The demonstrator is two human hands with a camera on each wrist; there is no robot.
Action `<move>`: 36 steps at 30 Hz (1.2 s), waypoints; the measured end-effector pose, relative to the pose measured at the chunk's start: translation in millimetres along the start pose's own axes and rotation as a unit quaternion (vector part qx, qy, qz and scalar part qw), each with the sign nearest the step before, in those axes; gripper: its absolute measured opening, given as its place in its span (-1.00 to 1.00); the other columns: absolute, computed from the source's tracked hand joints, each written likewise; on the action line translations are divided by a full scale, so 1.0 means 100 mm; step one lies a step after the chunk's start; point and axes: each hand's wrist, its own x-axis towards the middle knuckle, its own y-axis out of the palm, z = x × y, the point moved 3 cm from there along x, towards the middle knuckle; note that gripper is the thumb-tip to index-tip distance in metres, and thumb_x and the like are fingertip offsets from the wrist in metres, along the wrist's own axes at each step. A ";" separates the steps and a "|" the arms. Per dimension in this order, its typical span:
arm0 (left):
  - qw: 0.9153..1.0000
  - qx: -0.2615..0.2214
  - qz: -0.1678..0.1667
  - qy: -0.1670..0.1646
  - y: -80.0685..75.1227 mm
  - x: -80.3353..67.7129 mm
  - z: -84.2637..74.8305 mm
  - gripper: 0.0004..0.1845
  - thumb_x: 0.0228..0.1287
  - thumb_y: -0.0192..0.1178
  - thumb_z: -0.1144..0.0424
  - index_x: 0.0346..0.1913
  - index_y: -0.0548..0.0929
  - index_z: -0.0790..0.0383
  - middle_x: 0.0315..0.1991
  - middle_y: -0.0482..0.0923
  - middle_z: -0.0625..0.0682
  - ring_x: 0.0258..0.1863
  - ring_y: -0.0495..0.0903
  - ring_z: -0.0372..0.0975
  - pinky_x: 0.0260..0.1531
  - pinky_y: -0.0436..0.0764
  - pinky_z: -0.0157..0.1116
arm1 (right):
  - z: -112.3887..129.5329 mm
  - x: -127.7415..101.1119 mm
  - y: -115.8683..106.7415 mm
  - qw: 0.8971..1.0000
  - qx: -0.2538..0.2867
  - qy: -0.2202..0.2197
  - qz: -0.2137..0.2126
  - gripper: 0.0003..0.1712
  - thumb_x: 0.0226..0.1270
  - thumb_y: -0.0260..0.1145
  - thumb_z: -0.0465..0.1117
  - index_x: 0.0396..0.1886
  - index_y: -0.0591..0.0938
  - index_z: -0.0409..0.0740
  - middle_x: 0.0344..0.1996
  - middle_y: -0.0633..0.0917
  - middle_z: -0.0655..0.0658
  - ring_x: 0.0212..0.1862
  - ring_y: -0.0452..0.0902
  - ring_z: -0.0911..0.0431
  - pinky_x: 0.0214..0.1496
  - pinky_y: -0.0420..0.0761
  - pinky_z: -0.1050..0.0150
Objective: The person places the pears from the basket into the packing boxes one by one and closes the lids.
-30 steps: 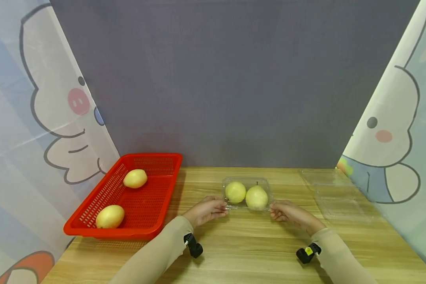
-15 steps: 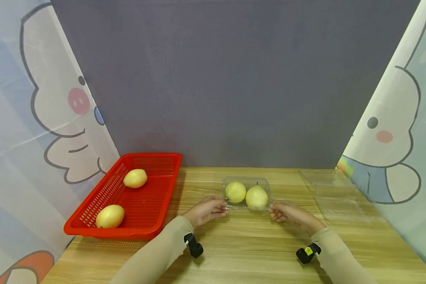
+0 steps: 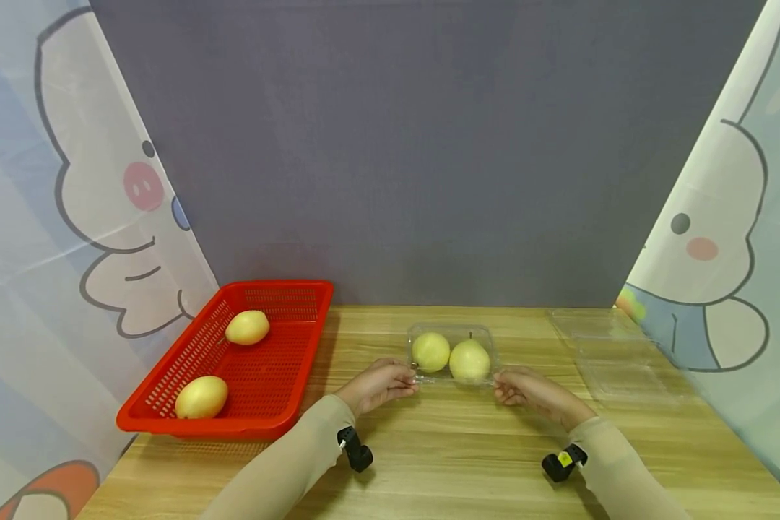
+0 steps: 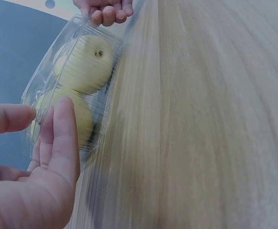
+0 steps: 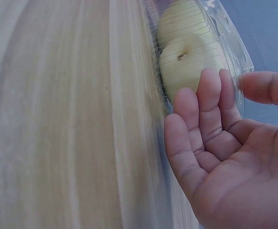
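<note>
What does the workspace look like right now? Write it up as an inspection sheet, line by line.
Surface: wooden table, light grain.
Job's things: clear clamshell box, lid down, two pears inside.
Clutter: red basket at left with two more pears; empty clear container at right.
Hands: left hand and right hand each pinch a near corner of the box; left fingers lie against its wall.
Cables: nothing seen; a black camera on each wrist.
Surroundings: grey backdrop, cartoon curtains either side.
</note>
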 end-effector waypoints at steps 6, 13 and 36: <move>1.000 -0.001 0.004 0.003 0.00 0.00 0.00 -0.78 0.45 0.04 0.46 0.04 0.41 0.54 -0.21 0.57 0.18 -0.25 0.65 -0.19 -0.05 0.65 -0.29 | 0.00 0.01 -0.01 1.000 -0.005 0.002 0.001 -0.62 0.59 0.04 -0.09 -0.07 0.49 -0.39 -0.22 0.59 -0.17 -0.15 0.51 0.02 -0.04 0.60 0.21; 1.000 0.000 0.005 0.004 0.00 0.01 0.00 -0.85 0.43 0.04 0.49 -0.02 0.44 0.49 -0.25 0.56 0.14 -0.27 0.64 -0.20 -0.04 0.65 -0.28 | -0.01 0.02 -0.01 1.000 -0.009 0.000 -0.001 -0.62 0.58 0.04 -0.10 -0.08 0.49 -0.41 -0.22 0.59 -0.17 -0.16 0.51 0.02 -0.05 0.60 0.22; 0.994 0.109 0.000 0.001 -0.05 -0.03 -0.05 -0.68 0.43 0.18 0.27 0.07 0.43 0.44 -0.15 0.57 0.22 -0.16 0.65 -0.08 -0.02 0.66 -0.18 | 0.00 0.00 0.00 1.000 -0.008 -0.005 0.000 -0.61 0.59 0.03 -0.10 -0.05 0.49 -0.42 -0.22 0.59 -0.18 -0.13 0.52 0.00 -0.02 0.59 0.19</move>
